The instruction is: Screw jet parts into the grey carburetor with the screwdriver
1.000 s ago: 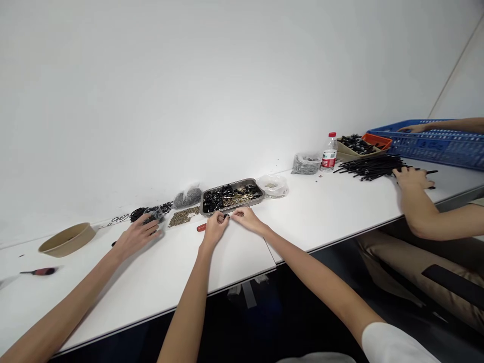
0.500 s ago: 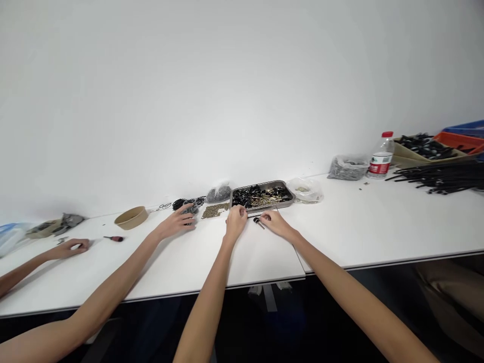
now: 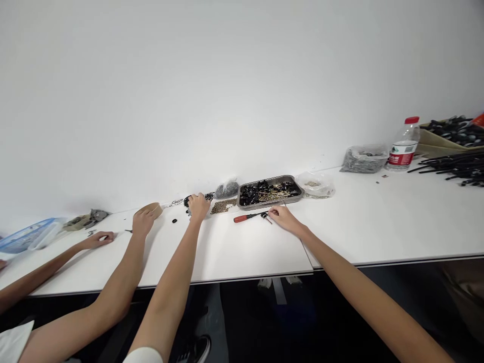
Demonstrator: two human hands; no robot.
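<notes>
My left hand point(image 3: 199, 205) reaches over a pile of small black parts point(image 3: 208, 197) by the wall. Its fingers curl down, with the tips and anything in them hidden. My right hand point(image 3: 283, 219) rests on the table in front of the metal tray point(image 3: 270, 205), thumb and fingertips pinched together. Right at those fingertips is a small black part with a metal pin point(image 3: 266, 217); I cannot tell whether it is gripped or only touched. A screwdriver with a red handle point(image 3: 241, 219) lies beside it, its shaft pointing toward my right hand. Black and brass-coloured pieces fill the tray.
Small brass pieces point(image 3: 223, 206) lie left of the tray, near a bag of dark parts point(image 3: 227, 189). To the right are a plastic bag point(image 3: 315, 185), a grey-filled bag point(image 3: 365, 159), a bottle point(image 3: 403, 146) and black rods point(image 3: 457, 165). Co-workers' hands point(image 3: 143, 222) are at left.
My left hand has moved left from beside the screwdriver to the black parts, leaving the red handle uncovered. My right hand stays by the small part. A co-worker's hand has shifted left to the round cardboard container.
</notes>
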